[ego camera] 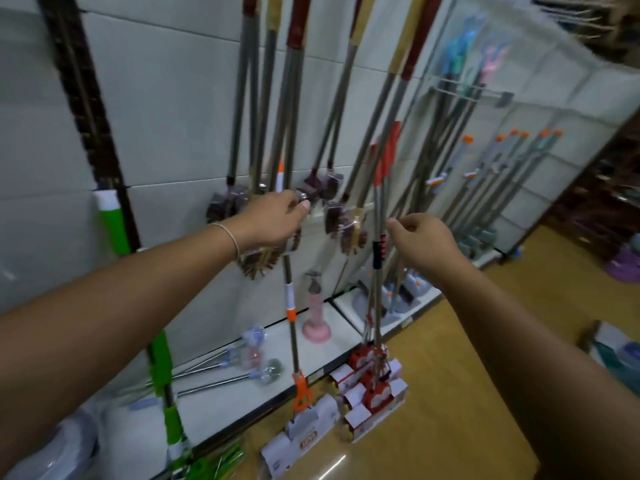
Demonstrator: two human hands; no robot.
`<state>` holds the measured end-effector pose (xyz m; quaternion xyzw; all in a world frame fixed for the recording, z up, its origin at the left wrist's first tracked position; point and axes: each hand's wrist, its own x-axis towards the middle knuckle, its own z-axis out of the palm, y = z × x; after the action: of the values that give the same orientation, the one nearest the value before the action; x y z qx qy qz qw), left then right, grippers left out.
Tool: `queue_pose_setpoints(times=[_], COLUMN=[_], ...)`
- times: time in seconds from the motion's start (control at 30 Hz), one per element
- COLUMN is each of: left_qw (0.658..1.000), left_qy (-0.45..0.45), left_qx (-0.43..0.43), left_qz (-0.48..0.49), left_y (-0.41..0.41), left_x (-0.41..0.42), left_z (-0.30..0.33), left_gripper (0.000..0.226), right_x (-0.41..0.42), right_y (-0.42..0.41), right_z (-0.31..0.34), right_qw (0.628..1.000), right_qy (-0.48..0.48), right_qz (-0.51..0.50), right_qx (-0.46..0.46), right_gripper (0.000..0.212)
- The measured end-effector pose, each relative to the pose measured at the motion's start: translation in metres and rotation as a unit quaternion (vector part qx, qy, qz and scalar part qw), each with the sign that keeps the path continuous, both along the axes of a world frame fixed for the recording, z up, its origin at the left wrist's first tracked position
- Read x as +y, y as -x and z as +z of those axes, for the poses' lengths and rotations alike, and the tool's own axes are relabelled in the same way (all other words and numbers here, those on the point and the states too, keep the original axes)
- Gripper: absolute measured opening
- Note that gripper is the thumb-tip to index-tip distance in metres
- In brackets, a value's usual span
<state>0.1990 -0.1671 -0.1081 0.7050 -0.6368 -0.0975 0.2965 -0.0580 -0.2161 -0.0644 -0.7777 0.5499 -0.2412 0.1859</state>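
a: start at the left. what's there?

b: a green-handled pole [114,230] leaning on the white wall panel, nobody touching it. then the left hand [273,220], reaching in among the hanging brushes [228,202] in their clear wrap.

a: what is its grip on?

b: fingers and thumb are curled round the pole of the orange-jointed mop [289,296], as far as the blur lets me judge. that mop stands upright, its boxed head down on the floor [450,393] against the edge of the bottom shelf [332,344].

a: and further right?

b: a pink plunger [316,320] on that shelf, then the red-handled mops [377,254], a bunch standing together with their boxed heads on the floor. the right hand [426,242] is just beside their poles, fingers curled in, thumb and forefinger tip close together. i can't tell whether that grip pinches a pole or only nears it.

a: so how far along is it?

b: early to middle, i'd say. one mop is in hand, and the bunch is at most just reached. all of them rest on the floor, none hooked up beside the brushes. sorting and placing them looks like what's left. the grey mops [485,174] far right hang untouched.
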Motion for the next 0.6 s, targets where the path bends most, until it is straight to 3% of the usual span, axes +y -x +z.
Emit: queue_pose_setpoints(times=[0.3, 0.6], left_qw=[0.984, 0.935], left_qy=[-0.03, -0.062], left_qx=[0.005, 0.052], left_qz=[0.176, 0.345], left_y=[-0.043, -0.065], left_x=[0.018, 0.102], left_z=[-0.033, -0.08], left_gripper=[0.039, 0.03], right_x=[-0.07, -0.029], right_y=[-0.1, -0.194], right_z=[-0.062, -0.125], right_qw=[0.981, 0.907], right_qy=[-0.078, -0.177], right_qz=[0.176, 0.381], right_qx=[0.012, 0.017], right_gripper=[0.04, 0.037])
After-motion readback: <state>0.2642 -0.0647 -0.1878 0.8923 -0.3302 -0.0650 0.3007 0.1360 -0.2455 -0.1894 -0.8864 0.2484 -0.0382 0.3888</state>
